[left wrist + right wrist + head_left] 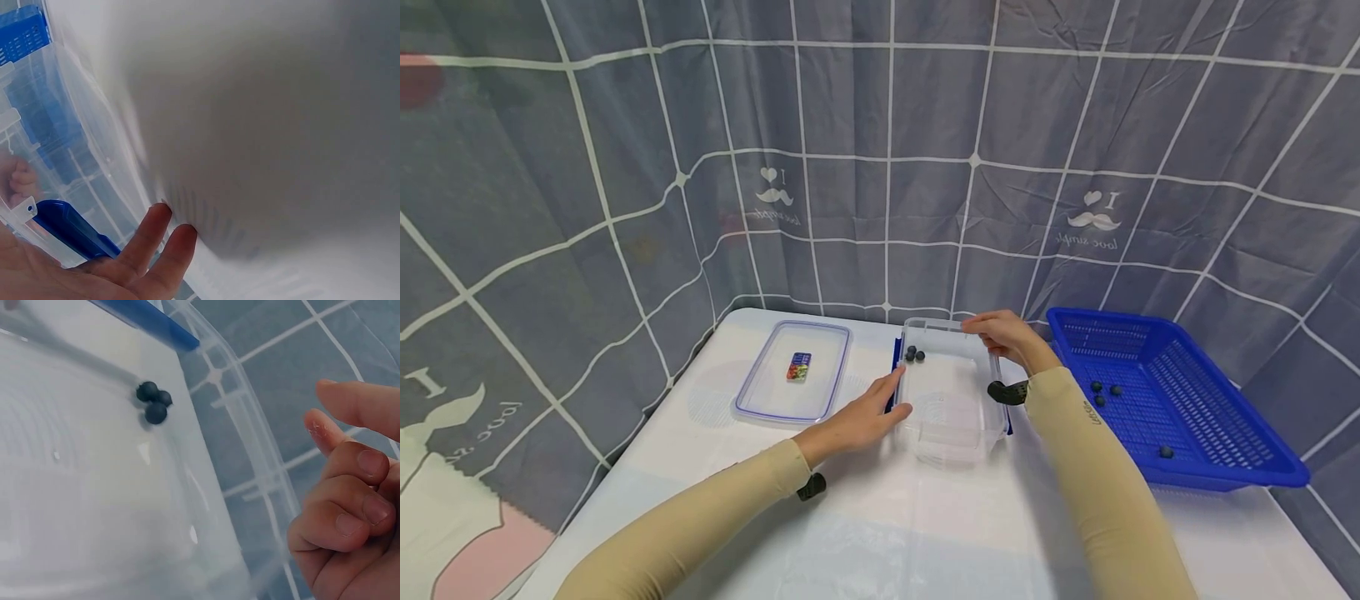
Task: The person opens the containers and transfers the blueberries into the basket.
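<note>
A clear plastic box stands tilted-looking on the white table, with three blueberries together in its far left corner. Along its left side is a blue latch. My left hand is beside that side, fingers extended and near or touching the wall. Over the far right corner is my right hand. In the right wrist view its index finger and thumb are extended, the other fingers loosely curled, and nothing shows between them. Whether it touches the rim I cannot tell.
At the left lies a clear lid with a blue seal and a colourful label. To the right, a blue plastic basket holds several blueberries. A grey checked curtain hangs behind the table.
</note>
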`<state>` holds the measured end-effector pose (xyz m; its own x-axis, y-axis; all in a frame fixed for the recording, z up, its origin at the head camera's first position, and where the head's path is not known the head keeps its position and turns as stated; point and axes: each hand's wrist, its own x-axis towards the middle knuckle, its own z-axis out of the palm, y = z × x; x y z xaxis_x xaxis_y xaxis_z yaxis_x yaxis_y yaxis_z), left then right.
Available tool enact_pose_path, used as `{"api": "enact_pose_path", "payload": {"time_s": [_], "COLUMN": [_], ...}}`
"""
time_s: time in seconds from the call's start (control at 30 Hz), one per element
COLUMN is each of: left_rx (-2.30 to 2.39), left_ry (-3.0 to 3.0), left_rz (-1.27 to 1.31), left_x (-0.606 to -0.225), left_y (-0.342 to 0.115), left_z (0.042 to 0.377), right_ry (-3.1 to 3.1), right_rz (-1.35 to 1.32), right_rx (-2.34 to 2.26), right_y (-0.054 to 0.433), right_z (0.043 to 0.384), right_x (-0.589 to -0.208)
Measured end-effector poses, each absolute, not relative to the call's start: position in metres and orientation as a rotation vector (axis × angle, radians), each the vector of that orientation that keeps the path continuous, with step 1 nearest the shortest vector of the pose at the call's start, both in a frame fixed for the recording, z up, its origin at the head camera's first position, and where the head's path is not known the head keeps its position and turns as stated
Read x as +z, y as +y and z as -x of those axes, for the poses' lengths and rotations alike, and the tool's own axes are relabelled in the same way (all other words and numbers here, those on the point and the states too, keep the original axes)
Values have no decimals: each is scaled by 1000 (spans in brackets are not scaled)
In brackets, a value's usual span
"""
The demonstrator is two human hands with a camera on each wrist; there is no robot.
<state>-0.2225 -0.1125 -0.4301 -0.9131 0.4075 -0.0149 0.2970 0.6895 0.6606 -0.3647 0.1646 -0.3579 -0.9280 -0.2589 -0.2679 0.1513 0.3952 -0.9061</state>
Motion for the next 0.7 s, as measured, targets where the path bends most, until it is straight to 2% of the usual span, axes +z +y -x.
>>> {"api": "enact_pose_path", "payload": {"time_s": [0.7], "left_rx": [1011], "left_ry": [2741], "left_rz": [-532], "left_x": [-432], "left_y": [-111], "left_z": [223], "right_ry": [2291], "right_rz": [-5], "right_rx": [-1622], "right_y": [112], "right_z": [377], "right_x": [-389]}}
